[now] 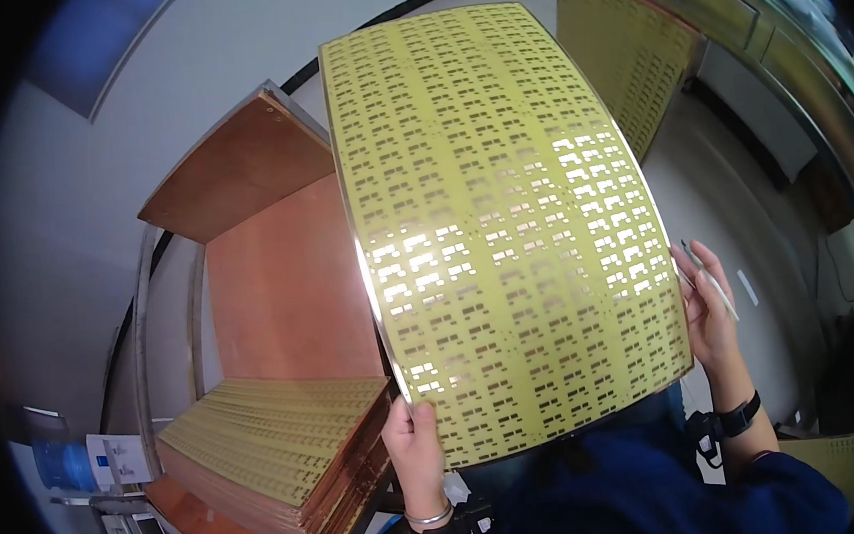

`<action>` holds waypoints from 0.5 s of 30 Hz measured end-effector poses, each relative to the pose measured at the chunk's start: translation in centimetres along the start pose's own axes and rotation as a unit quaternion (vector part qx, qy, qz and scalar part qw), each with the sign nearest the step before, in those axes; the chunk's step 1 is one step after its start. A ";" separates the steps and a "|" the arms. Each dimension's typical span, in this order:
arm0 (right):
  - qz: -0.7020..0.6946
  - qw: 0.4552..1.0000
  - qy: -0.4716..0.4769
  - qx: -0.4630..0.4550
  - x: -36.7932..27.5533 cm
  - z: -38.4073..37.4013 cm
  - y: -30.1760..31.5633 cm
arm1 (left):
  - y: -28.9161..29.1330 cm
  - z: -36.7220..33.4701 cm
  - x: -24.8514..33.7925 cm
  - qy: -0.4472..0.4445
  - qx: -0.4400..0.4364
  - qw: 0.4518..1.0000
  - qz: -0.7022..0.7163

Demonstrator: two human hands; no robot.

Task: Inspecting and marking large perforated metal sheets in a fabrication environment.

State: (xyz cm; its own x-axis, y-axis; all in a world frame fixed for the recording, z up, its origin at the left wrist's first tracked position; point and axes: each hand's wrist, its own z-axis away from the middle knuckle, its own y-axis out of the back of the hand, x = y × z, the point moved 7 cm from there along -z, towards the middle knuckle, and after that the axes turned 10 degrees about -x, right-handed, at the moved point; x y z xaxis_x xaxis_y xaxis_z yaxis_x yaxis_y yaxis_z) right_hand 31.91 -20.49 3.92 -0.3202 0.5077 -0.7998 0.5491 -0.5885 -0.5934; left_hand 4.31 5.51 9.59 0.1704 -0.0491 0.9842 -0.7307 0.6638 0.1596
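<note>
A large yellow-green circuit board panel (504, 221), covered in rows of small metallic rectangles, is held up in front of me, its surface slightly bowed in the view. My left hand (413, 439) grips its lower left edge, thumb on the face. On the opposite side, my right hand (710, 320) grips the right edge, its fingers partly hidden behind the panel. A thin white pen-like stick (714, 290) with a dark tip is also tucked between the right hand's fingers. Light glares off the pads across the panel's middle.
To the left, a stack of similar panels (269, 430) lies on a reddish-brown wooden rack (278, 279) with a metal frame. More panels (626, 55) stand at the far right beside a metal bench (712, 4). A blue water bottle (64, 464) is at the lower left.
</note>
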 end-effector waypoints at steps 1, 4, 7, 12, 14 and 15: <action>-0.025 0.999 -0.007 0.029 0.0 -0.3 -0.1 | 0.2 0.0 0.1 -0.004 0.002 1.000 0.000; -0.072 0.996 -0.038 0.024 0.5 -1.2 0.4 | 0.6 0.0 0.6 -0.008 -0.001 1.000 -0.029; -0.094 0.990 -0.094 -0.034 0.6 -3.3 0.6 | 1.3 -0.3 0.4 -0.003 -0.026 0.998 -0.048; -0.051 0.985 -0.149 -0.071 -0.3 -6.1 -1.2 | 1.0 -1.5 1.7 -0.006 -0.050 0.998 -0.035; -0.079 0.986 -0.124 -0.077 -0.5 -6.2 -1.5 | 2.0 -1.4 0.9 0.013 -0.022 1.000 0.010; -0.076 0.987 -0.117 -0.081 -0.4 -6.0 -1.6 | 2.6 -1.3 0.1 0.037 0.004 0.998 0.052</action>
State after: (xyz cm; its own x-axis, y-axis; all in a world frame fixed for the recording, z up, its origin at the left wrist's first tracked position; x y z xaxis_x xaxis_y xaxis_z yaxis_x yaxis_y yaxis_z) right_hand 35.82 -15.97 5.74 -0.5667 0.4124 -0.7133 0.5915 -0.3990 -0.7006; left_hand 3.32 8.22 10.04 0.1421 0.0747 0.9870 -0.7522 0.6564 0.0586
